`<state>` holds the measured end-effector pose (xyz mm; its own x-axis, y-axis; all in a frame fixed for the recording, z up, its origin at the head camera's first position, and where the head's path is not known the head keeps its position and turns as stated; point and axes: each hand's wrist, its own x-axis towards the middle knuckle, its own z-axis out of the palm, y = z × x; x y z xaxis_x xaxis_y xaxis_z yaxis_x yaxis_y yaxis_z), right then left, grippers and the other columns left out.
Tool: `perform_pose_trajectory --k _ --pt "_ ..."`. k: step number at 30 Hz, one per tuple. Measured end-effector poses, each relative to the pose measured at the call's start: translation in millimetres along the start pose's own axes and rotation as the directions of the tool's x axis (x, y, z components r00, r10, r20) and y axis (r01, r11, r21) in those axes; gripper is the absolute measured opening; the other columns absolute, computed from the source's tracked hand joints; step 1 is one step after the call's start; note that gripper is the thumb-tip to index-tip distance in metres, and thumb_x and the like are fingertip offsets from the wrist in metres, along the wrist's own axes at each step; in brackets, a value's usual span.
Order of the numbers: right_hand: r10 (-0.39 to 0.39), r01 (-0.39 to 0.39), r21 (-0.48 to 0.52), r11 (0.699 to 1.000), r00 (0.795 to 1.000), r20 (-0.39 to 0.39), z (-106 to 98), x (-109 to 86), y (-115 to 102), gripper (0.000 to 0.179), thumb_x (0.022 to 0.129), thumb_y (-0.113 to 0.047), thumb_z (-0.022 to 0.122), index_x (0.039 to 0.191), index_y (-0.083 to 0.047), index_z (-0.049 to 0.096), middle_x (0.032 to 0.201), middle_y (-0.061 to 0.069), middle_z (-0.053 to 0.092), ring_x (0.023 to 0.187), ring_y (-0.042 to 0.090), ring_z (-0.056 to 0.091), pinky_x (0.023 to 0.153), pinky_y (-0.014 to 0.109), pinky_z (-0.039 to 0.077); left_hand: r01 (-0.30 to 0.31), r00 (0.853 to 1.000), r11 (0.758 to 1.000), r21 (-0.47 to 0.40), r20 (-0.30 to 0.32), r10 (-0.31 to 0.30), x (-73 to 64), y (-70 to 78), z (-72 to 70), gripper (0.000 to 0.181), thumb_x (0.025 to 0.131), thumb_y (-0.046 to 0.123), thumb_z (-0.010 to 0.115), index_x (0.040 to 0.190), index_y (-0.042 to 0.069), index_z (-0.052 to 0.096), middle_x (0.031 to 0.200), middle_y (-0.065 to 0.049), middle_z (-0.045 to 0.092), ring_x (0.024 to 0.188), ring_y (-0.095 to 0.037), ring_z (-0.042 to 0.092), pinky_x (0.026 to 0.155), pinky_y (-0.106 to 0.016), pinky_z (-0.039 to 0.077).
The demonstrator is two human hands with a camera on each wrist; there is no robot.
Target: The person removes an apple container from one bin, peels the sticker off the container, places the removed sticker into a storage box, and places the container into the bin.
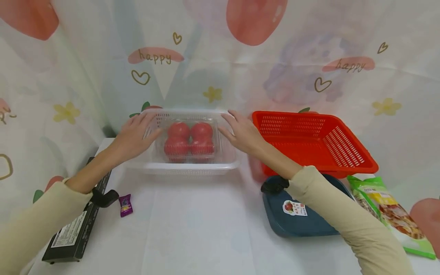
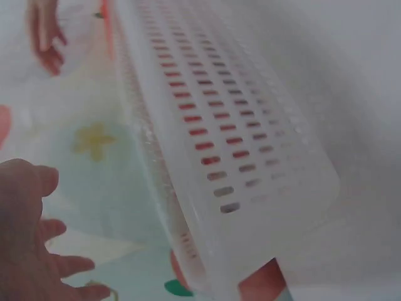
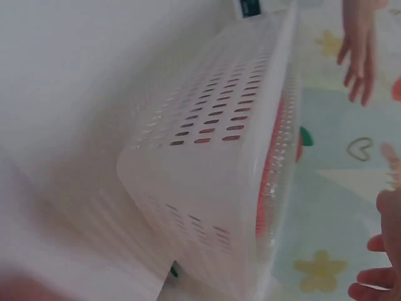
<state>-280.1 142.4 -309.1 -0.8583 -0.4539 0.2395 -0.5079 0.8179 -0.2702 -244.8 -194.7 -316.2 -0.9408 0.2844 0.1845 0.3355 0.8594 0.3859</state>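
Observation:
A white perforated basket (image 1: 192,167) stands at the back of the table, and in it sits a clear plastic box (image 1: 158,149) with several round red fruits (image 1: 177,147) that look like tomatoes. Over the basket's left end my left hand (image 1: 135,136) is held with its fingers spread and nothing in them. My right hand (image 1: 243,133) is above the right end, fingers apart and holding nothing. Both wrist views show the basket's slotted side, with the left hand (image 2: 28,235) and the right hand (image 3: 390,251) above its rim.
Right of the white basket is a red basket (image 1: 292,152). A dark blue plastic container (image 1: 288,225) with a label lies partly under the right forearm, beside a green food bag (image 1: 395,214). A small purple wrapped candy (image 1: 125,205) and a long black box (image 1: 65,244) lie left.

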Motion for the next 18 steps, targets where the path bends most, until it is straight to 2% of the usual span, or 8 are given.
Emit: perform_pose_trajectory --k 3,5,7,10,14,18 --pt "-0.065 0.063 -0.048 0.997 0.997 -0.035 -8 -31.2 8 0.057 0.094 -0.043 0.056 0.142 -0.014 0.049 0.151 0.015 0.041 0.136 0.034 0.042 0.113 0.058 0.034 0.027 1.0 0.999 0.033 -0.002 -0.027 -39.0 1.2 -3.6 0.065 0.1 0.046 0.043 0.154 0.016 0.024 0.159 -0.022 0.023 0.145 -0.046 0.019 0.116 -0.066 0.013" --pt "-0.086 0.083 -0.062 0.995 0.995 -0.052 -8 -53.8 15 0.057 0.093 -0.045 0.056 0.14 -0.014 0.051 0.15 0.013 0.043 0.135 0.033 0.042 0.113 0.059 0.032 0.05 0.999 0.997 0.057 -0.016 -0.049 -66.2 3.7 0.0 0.065 0.1 0.049 0.042 0.155 0.019 0.025 0.159 -0.022 0.022 0.145 -0.048 0.017 0.114 -0.069 0.012" --pt "-0.077 0.073 -0.072 0.995 0.996 -0.053 -8 -77.6 22 0.058 0.092 -0.046 0.056 0.14 -0.015 0.052 0.151 0.013 0.042 0.137 0.033 0.039 0.114 0.061 0.03 0.044 0.998 0.995 0.091 -0.049 -0.04 -90.7 6.9 8.3 0.065 0.099 0.05 0.043 0.153 0.018 0.029 0.158 -0.022 0.024 0.144 -0.049 0.019 0.112 -0.071 0.013" --pt "-0.041 0.038 -0.098 0.994 0.999 -0.029 -7 -109.3 29 0.061 0.09 -0.045 0.056 0.143 -0.016 0.048 0.154 0.014 0.037 0.139 0.036 0.034 0.114 0.064 0.026 0.04 0.995 0.988 0.149 -0.096 -0.026 -119.8 11.1 20.8 0.067 0.096 0.051 0.047 0.153 0.022 0.029 0.158 -0.021 0.025 0.145 -0.048 0.018 0.111 -0.073 0.011" --pt "0.013 -0.014 -0.119 0.993 1.0 -0.004 -6 -137.5 32 0.07 0.088 -0.049 0.058 0.148 -0.018 0.04 0.157 0.015 0.031 0.142 0.038 0.029 0.114 0.065 0.024 0.06 0.991 0.986 0.153 -0.13 -0.04 -146.8 12.2 31.9 0.071 0.094 0.051 0.051 0.154 0.022 0.027 0.16 -0.019 0.022 0.148 -0.046 0.012 0.114 -0.072 0.005" --pt "0.028 -0.028 -0.128 0.991 1.0 0.004 -3 -149.9 31 0.074 0.087 -0.051 0.059 0.15 -0.019 0.037 0.158 0.015 0.03 0.142 0.038 0.026 0.113 0.066 0.023 0.072 0.99 0.987 0.146 -0.135 -0.052 -158.0 12.4 38.2 0.072 0.094 0.051 0.052 0.154 0.021 0.026 0.161 -0.017 0.02 0.149 -0.045 0.009 0.114 -0.072 0.004"
